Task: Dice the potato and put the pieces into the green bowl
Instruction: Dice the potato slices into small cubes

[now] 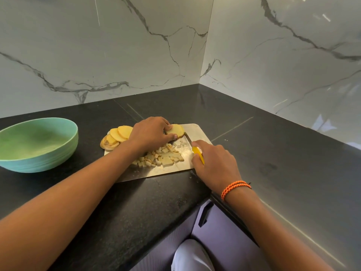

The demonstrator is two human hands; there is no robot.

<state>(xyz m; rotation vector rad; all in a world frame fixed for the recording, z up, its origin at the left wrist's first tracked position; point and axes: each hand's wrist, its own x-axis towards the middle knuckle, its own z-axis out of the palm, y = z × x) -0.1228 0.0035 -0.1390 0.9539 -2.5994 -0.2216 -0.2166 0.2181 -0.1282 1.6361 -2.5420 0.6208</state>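
2 hands [151, 132] [214, 161], 1 knife [195, 149], 1 green bowl [38, 144].

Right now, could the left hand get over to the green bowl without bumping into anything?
Probably yes. The left hand holds a potato slice on the cutting board, and the green bowl sits to its left on the counter. Only bare counter lies between board and bowl.

No text, label, brand, number or sign can be read on anything here.

One bowl [37, 141], one knife [192, 146], one board [197, 132].
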